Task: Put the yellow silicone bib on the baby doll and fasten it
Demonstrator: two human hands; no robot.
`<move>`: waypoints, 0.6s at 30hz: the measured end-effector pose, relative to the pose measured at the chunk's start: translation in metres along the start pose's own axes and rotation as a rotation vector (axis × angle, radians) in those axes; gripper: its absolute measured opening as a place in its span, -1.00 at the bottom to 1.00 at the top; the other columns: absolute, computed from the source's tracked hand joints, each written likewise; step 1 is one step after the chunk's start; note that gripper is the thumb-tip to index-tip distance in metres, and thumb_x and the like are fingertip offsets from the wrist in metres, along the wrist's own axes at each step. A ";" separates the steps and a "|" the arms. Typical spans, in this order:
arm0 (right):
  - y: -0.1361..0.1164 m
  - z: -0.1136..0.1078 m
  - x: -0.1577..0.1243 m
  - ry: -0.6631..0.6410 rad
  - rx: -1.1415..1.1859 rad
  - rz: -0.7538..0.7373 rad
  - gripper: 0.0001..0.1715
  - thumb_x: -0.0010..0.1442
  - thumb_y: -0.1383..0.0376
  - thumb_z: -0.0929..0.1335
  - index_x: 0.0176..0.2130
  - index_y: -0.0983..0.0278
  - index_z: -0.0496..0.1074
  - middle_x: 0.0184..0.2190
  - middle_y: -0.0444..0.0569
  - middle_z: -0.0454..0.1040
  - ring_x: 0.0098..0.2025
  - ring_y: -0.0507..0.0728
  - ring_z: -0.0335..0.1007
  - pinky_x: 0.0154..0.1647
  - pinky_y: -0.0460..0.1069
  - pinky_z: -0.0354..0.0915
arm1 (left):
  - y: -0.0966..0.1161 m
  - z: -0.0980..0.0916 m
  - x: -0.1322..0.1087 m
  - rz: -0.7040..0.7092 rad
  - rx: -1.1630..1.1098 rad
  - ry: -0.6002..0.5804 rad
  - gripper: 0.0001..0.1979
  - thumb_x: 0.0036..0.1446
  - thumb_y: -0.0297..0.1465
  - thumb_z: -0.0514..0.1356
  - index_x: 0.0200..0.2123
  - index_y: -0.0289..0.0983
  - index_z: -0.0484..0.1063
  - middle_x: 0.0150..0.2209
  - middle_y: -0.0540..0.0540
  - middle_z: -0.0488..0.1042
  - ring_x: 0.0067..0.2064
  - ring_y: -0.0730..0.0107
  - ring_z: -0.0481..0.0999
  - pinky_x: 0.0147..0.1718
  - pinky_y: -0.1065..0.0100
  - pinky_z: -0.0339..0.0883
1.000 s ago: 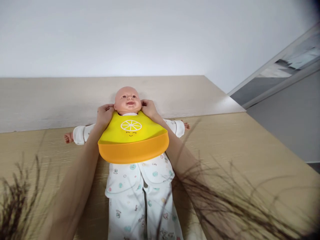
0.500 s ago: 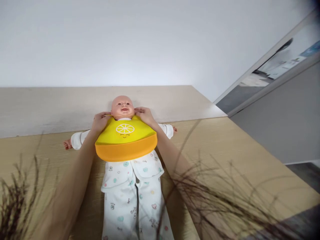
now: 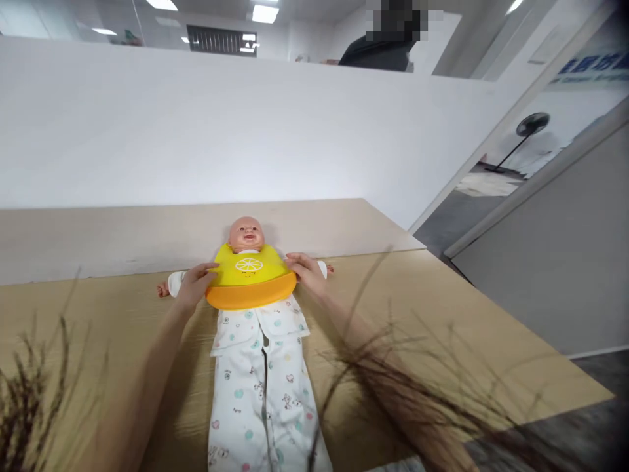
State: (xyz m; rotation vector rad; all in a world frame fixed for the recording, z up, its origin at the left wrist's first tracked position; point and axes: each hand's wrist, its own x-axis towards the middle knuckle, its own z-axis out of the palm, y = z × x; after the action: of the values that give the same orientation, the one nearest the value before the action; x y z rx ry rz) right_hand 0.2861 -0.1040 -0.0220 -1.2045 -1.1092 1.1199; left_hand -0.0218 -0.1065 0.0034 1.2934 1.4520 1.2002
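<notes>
A baby doll in a white patterned outfit lies face up on the wooden table, arms spread. Over its chest is a yellow bib with a white citrus print and an orange pocket. At the bib's left edge is my left hand, its fingertips touching the edge or right beside it. My right hand is at the opposite edge, fingers bent and partly spread. Whether either hand pinches the bib cannot be made out.
Behind the table stands a white partition. A dark chair back shows above it, with a blurred dark shape. At the right are a grey panel and a standing fan. Strands of hair cross the lower view.
Both hands have moved from beside the doll's neck down to the sides of the bib. The camera view has tilted up, showing the room beyond the partition.
</notes>
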 end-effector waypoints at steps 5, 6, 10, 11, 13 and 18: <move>0.000 0.008 -0.032 0.095 0.054 0.024 -0.50 -0.09 0.06 0.47 -0.17 0.24 0.47 -0.22 -0.04 0.52 -0.28 0.09 0.46 -0.42 -0.09 0.35 | 0.002 0.002 -0.037 -0.055 -0.153 -0.008 -0.52 -0.23 -0.12 0.38 -0.23 -0.27 0.63 -0.10 -0.18 0.58 -0.18 0.23 0.50 -0.37 0.38 0.36; -0.002 0.010 -0.036 0.070 0.063 0.040 -0.49 -0.07 0.03 0.46 -0.16 0.24 0.46 -0.28 -0.07 0.50 -0.35 0.06 0.43 -0.47 -0.10 0.32 | 0.002 0.003 -0.041 -0.083 -0.178 0.001 -0.51 -0.22 -0.09 0.38 -0.23 -0.27 0.62 -0.10 -0.17 0.57 -0.21 0.25 0.50 -0.41 0.37 0.36; -0.008 0.016 -0.047 -0.042 0.014 0.096 -0.46 -0.01 0.04 0.46 -0.07 0.23 0.45 -0.46 -0.20 0.42 -0.60 -0.02 0.26 -0.61 -0.11 0.23 | 0.002 0.007 -0.051 -0.077 -0.226 -0.005 -0.54 -0.16 -0.06 0.36 -0.27 -0.29 0.58 -0.22 -0.11 0.51 -0.37 0.37 0.42 -0.55 0.40 0.29; -0.010 0.017 -0.048 -0.050 0.006 0.090 -0.45 0.00 0.05 0.46 -0.05 0.23 0.45 -0.47 -0.21 0.42 -0.62 -0.03 0.25 -0.62 -0.11 0.22 | 0.002 0.008 -0.053 -0.057 -0.226 -0.010 -0.56 -0.14 -0.08 0.36 -0.28 -0.30 0.57 -0.25 -0.10 0.50 -0.40 0.39 0.41 -0.57 0.41 0.27; -0.012 0.018 -0.049 -0.047 0.029 0.057 -0.44 -0.01 0.08 0.46 -0.04 0.23 0.43 -0.49 -0.22 0.41 -0.62 -0.03 0.26 -0.62 -0.12 0.21 | -0.001 0.009 -0.055 -0.030 -0.217 -0.020 -0.57 -0.11 -0.11 0.35 -0.26 -0.31 0.53 -0.34 -0.06 0.49 -0.46 0.43 0.39 -0.59 0.42 0.25; -0.012 0.020 -0.055 -0.067 0.085 0.075 -0.36 -0.04 0.07 0.45 0.01 0.24 0.35 -0.58 -0.27 0.37 -0.66 -0.02 0.21 -0.65 -0.14 0.12 | -0.014 0.010 -0.060 -0.029 -0.166 -0.084 -0.50 0.01 -0.09 0.28 -0.07 -0.29 0.43 -0.63 0.10 0.35 -0.62 0.44 0.34 -0.64 0.46 0.18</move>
State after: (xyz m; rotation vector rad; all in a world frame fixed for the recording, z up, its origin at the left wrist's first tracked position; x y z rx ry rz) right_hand 0.2605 -0.1572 -0.0112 -1.1575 -1.0638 1.2601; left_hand -0.0072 -0.1646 -0.0126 1.1911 1.2793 1.2062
